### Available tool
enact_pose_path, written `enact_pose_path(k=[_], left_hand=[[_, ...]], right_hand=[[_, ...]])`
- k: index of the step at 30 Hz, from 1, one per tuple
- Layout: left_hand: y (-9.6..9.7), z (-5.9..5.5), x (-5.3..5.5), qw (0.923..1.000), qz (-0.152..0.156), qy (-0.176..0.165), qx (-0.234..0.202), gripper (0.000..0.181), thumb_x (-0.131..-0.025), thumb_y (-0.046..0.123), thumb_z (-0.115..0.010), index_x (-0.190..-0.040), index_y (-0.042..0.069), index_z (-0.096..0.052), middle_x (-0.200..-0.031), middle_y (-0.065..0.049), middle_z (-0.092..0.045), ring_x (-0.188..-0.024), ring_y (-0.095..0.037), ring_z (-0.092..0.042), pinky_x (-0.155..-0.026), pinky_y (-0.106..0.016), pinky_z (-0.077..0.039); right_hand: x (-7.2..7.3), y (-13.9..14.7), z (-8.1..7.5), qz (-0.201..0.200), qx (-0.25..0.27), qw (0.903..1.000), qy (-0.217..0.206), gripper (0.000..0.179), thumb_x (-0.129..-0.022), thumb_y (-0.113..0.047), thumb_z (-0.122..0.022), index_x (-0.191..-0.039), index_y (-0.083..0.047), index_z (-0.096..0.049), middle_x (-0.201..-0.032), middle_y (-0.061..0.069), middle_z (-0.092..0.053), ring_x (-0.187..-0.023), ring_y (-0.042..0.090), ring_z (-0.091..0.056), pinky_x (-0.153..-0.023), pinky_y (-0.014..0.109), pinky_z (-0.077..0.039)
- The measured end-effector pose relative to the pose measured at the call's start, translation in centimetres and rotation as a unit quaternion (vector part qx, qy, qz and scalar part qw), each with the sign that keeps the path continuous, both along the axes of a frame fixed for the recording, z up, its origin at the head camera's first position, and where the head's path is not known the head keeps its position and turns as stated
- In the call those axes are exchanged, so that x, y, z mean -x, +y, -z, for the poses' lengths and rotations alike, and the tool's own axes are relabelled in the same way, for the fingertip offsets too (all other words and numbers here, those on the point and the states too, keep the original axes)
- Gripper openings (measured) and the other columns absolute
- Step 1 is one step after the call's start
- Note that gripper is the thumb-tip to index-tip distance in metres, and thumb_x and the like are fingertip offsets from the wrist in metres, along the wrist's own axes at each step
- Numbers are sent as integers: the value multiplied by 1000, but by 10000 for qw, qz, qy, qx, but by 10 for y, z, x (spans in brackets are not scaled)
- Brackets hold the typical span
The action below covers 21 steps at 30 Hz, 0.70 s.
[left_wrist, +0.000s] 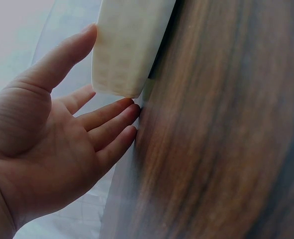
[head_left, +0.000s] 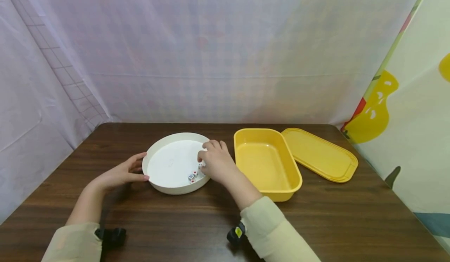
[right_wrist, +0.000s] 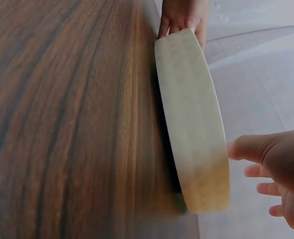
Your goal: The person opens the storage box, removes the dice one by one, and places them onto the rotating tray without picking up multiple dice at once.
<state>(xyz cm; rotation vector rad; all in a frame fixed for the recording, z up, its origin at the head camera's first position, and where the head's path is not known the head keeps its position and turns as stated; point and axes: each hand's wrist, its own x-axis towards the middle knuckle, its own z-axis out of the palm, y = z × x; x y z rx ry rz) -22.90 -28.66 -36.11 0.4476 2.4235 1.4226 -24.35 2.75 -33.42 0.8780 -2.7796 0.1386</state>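
A round white tray sits on the table, with several white dice gathered inside near its right side. My left hand rests against the tray's left side, fingers spread; in the left wrist view the thumb and fingertips of that hand meet the tray's wall. Over the tray's right rim hovers my right hand, its fingers loosely bent above the dice. Seen from the right wrist, the thumb of this hand is at the rim and the other fingers are apart from it. The tray wall hides the dice there.
Right of the tray stands a yellow rectangular container with nothing visible inside. Its yellow lid lies flat beside it, farther right. The dark wooden table ends at a light curtain behind.
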Motion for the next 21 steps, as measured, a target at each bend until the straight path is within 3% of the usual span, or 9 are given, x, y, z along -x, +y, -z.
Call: enact_pose_path(k=[12,21], left_hand=[[5,-2,0,10000,92,22,-13,92,-88,17,-70,-150,-3,-5,-142,-38,-26,-132,-50,-26,-103,-59,-26],[4,-5,0,9996,-144,183,186,79,-94,21,-62,-149,-7,-13,-140,-37,-33,-129,-47,-32,-101,-56,-31]], right_hand=[[-3,17,-7,62,4,10000,-3,19,-84,-29,-74,-99,-18,-71,-122,8,-56,-120,29,-42,-100,49,-28],[-4,31,-18,105,156,9997,-161,28,-86,-30,-72,-110,-15,-68,-121,9,-55,-120,30,-43,-102,50,-28]])
